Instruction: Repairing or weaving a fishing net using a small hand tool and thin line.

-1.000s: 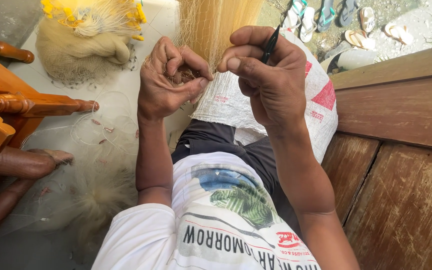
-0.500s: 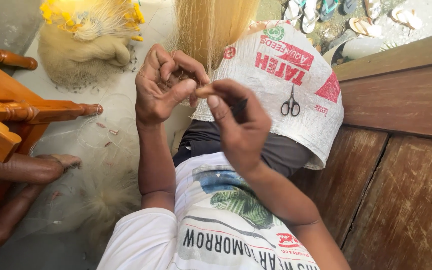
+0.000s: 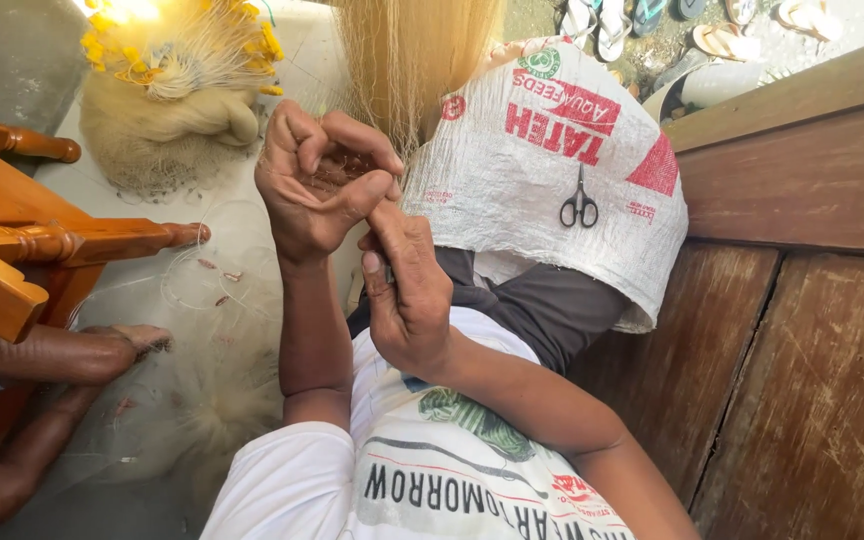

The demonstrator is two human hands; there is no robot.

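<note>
While mesh hung taut: left hand (image 3: 317, 185) curled shut on net (image 3: 417, 60).
Right hand (image 3: 407, 290): fingers pinched together beneath.
Scissors (image 3: 579, 203): parked on sack (image 3: 512, 170), within reach.

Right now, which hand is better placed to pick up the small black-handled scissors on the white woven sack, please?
Probably the right hand: it sits on the side of the black-handled scissors, while the left hand is pinching the fine pale net strands.

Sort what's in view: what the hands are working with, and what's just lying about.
In hand:
- left hand pinching the fine netting
- right hand beside it, fingers curled
- scissors on the woven sack over the lap

Lying about:
- net bundle with yellow floats
- wooden chair
- sandals
- another person's foot
</note>
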